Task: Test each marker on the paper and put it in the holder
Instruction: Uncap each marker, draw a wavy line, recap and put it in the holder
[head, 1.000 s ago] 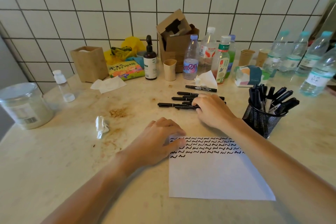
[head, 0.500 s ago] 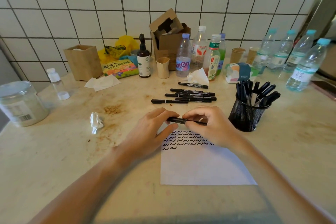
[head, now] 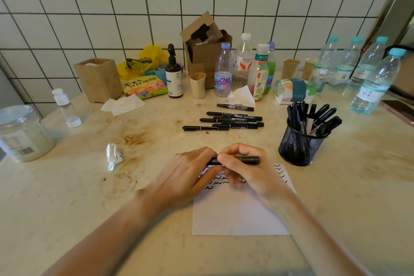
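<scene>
Just above the paper (head: 239, 210), both hands meet on one black marker (head: 246, 160), held level w/ its length running left-right. Left hand (head: 186, 175) has fingers curled round the marker's left end; right hand (head: 244, 168) pinches the barrel btw thumb and curled fingers, right end sticking out past the knuckles. Can't tell if the cap is on or off, hands cover that end. Paper lies flat on the table (head: 67, 208), top rows filled w/ black squiggles, lower part blank; hands hide some of the marks. Behind the hands, a loose bunch of markers (head: 228, 120) lies on the table, approx parallel, some touching. Mesh holder (head: 299, 145) stands to the right of the paper, near its top corner, w/ several black markers upright or leaning in it. Crumpled tissue (head: 113, 155) sits left of the hands, well apart. Bottles, cups and a cardboard box (head: 206, 51) line the tiled wall at back.
</scene>
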